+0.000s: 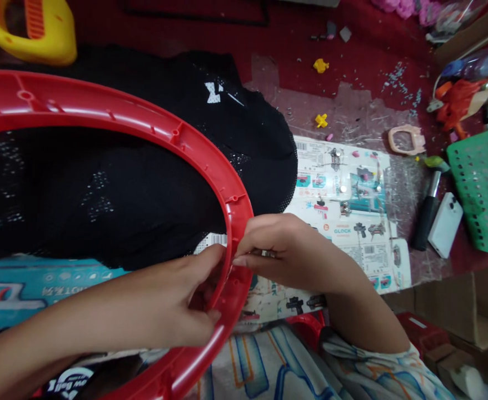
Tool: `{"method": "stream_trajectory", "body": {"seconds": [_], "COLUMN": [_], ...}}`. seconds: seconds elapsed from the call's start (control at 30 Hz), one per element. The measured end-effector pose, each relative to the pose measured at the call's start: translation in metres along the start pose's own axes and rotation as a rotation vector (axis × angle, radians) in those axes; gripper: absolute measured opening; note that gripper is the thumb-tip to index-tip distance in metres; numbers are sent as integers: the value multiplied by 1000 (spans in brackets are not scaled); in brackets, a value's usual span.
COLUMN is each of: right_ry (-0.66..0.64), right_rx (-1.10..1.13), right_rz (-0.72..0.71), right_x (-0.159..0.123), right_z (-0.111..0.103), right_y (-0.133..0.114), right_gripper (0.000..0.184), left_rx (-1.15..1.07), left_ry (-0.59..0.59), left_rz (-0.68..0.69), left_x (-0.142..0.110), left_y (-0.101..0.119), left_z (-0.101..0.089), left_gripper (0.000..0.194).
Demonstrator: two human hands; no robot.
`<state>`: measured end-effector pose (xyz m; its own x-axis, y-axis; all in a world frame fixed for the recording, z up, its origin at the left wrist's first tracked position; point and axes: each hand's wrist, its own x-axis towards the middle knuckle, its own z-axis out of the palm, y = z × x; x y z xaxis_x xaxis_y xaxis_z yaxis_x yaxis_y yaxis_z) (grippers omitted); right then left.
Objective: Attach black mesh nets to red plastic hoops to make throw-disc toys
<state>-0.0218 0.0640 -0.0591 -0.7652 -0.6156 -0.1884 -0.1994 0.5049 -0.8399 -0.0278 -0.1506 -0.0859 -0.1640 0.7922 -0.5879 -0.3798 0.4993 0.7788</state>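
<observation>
A large red plastic ring (210, 153), ribbed and with small screw posts along its channel, spans the left and middle of the view. My left hand (185, 303) is closed around its near right part, the thumb on the channel side. Over the same stretch my right hand (277, 250) pinches with thumb and forefinger against the channel. Whatever sits between those fingertips is too small or hidden to name. Black fabric (152, 189) with white speckled patches lies beneath the ring, spreading past its far side.
Printed cardboard sheets (344, 222) cover the table at right. Beyond lie small yellow plastic pieces (321, 120) and a pinkish frame (406, 139). A black-handled tool (425, 219), a white phone (446, 225) and a green basket (483, 189) stand far right. A yellow plastic part (56, 36) is upper left.
</observation>
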Motion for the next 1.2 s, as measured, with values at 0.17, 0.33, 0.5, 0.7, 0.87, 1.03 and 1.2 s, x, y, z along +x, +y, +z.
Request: {"method": "stream_trajectory", "body": {"seconds": [0.17, 0.33, 0.5, 0.7, 0.87, 1.03, 1.2], "right_ry": [35, 45, 72, 80, 11, -84, -60], "right_rx": [-46, -132, -247, -195, -215, -249, -208], "right_rz": [22, 70, 129, 147, 112, 31, -37], "right_x": [-1, -1, -1, -2, -2, 8, 16], "right_z": [1, 4, 8, 7, -8, -13, -7], "right_y": [-5, -9, -14, -18, -27, -30, -17], "right_gripper": [12, 15, 15, 13, 11, 16, 19], "left_rx": [-324, -358, -493, -485, -218, -56, 5], "left_ry": [-19, 163, 192, 182, 134, 50, 64], "left_rz": [-7, -18, -70, -26, -49, 38, 16], "left_x": [6, 11, 16, 14, -1, -8, -6], "left_y": [5, 15, 18, 19, 28, 24, 23], "left_z": [8, 12, 15, 14, 5, -3, -6], "left_gripper": [27, 31, 24, 31, 33, 31, 35]}}
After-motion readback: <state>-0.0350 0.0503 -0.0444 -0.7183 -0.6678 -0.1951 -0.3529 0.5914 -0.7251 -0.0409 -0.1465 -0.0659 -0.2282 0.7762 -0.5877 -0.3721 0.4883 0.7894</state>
